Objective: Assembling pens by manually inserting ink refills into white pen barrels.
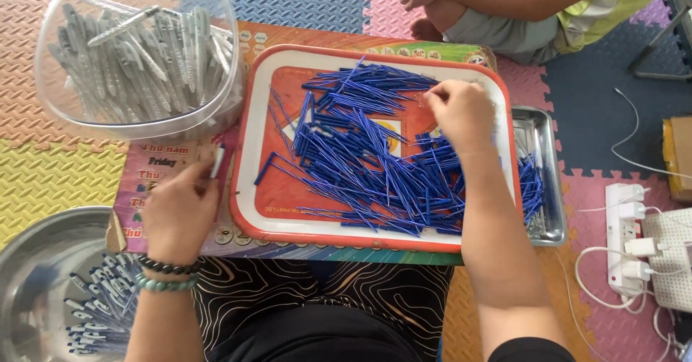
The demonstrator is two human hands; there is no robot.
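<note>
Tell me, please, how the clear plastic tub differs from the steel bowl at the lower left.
The clear plastic tub has see-through walls and a squarish rounded shape; the steel bowl is opaque, shiny and round. The tub holds clear-grey pen barrels, piled high; the bowl holds pens with blue inside, in a shallow layer. The tub sits beyond the left hand, the bowl nearer the person. Both hold pen pieces on the foam mats.

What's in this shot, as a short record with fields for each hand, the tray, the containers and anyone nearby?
left hand: holds a pale pen barrel beside the tray
right hand: pinching among the blue refills
tray: red rim, white border, heaped with refills
clear tub: grey pen barrels, upper left
metal bowl: assembled pens, lower left
nearby: another person seated across
</note>
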